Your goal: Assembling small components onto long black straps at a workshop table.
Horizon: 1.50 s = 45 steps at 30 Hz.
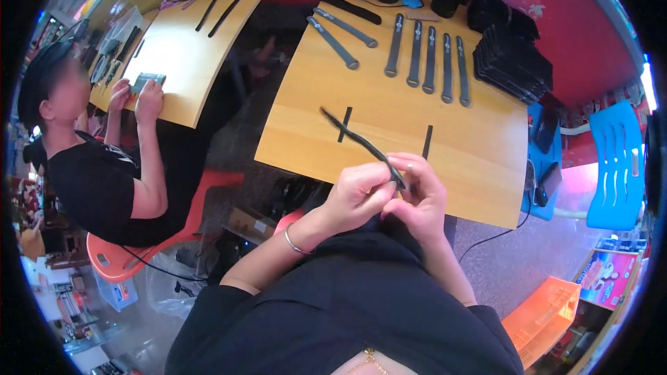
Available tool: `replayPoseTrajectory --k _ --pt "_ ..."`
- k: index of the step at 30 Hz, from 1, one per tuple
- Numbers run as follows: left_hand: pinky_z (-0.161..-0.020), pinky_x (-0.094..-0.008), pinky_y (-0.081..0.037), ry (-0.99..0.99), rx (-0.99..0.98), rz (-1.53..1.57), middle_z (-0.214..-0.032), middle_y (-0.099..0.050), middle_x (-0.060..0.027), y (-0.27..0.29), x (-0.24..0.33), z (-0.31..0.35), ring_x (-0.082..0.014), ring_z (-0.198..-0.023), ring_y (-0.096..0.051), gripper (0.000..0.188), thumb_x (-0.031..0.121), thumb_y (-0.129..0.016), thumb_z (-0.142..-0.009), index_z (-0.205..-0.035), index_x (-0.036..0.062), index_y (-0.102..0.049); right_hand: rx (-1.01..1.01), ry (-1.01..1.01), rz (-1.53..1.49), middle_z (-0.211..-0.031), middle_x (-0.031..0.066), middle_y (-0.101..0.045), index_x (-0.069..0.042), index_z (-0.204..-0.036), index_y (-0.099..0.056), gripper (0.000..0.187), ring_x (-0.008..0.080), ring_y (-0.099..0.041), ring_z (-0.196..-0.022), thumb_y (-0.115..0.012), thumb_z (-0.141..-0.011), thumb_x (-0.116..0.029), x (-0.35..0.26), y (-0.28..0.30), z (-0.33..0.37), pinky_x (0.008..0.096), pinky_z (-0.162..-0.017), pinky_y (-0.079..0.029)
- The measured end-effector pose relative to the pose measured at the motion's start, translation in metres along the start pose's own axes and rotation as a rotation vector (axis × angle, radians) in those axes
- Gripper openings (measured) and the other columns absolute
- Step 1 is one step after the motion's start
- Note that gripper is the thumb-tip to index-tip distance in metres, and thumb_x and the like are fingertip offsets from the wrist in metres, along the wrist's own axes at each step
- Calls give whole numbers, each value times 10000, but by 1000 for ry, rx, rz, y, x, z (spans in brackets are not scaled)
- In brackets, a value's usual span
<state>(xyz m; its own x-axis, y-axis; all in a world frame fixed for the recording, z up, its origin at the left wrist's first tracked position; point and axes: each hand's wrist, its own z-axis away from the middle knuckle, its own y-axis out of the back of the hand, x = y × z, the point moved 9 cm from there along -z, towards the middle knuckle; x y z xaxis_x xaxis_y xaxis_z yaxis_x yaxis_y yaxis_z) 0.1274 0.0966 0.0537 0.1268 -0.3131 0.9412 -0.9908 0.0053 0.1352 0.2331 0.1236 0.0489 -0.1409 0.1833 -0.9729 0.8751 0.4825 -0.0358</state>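
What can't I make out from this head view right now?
- Near end of the black strap: hidden between the left hand and the right hand, so the grip there is unclear.
- Stack of black trays: too dark to count.
- Items at the table's far edge: bent by the fisheye rim, detail lost.
- Co-worker's small object: too small to identify.

We held our left hand (358, 191) and right hand (417, 198) together at the near edge of the table (479, 167), pinching one end of a strap (358, 140) that ran away to the left above the tabletop. Behind it lay a row of straps (431, 55), with stacked trays (511, 59) to their right. Another person (97, 167) sat at a second table (187, 48) on our left.
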Motion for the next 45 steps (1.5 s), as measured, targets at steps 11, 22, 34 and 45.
replayPoseTrajectory --k 11,22,34,45 --pt "-502 -308 -395 -110 68 -98 -602 -504 -91 6 6 -11 -208 -532 -489 133 79 -605 -798 -713 -12 -556 146 134 14 -982 120 -617 15 -970 -655 152 140 -587 -850 -611 -825 1 -1 5 -12 240 -728 -476" --pt "-491 -317 -378 -73 -37 -106 -588 -509 -84 7 -3 -15 -206 -520 -503 218 89 -582 -847 -653 3 -534 175 -145 -369 -754 1 -539 -19 -884 -610 118 41 -430 -559 -547 -914 -115 21 16 -28 185 -503 -355" --pt "-541 -319 -429 10 -664 545 -556 -546 -73 17 33 15 -231 -573 -564 299 77 -532 -861 -568 21 -539 971 259 -259 -859 -14 -628 -60 -987 -633 177 -15 -347 -528 -554 -923 -204 -41 306 15 143 -441 -255" --pt "-530 -358 -455 -59 -552 842 -569 -586 -106 38 34 13 -263 -594 -594 365 163 -542 -865 -533 13 -521 1215 330 29 -756 -30 -534 -45 -1111 -590 255 3 -292 -519 -536 -935 -221 -121 405 101 167 -442 -277"
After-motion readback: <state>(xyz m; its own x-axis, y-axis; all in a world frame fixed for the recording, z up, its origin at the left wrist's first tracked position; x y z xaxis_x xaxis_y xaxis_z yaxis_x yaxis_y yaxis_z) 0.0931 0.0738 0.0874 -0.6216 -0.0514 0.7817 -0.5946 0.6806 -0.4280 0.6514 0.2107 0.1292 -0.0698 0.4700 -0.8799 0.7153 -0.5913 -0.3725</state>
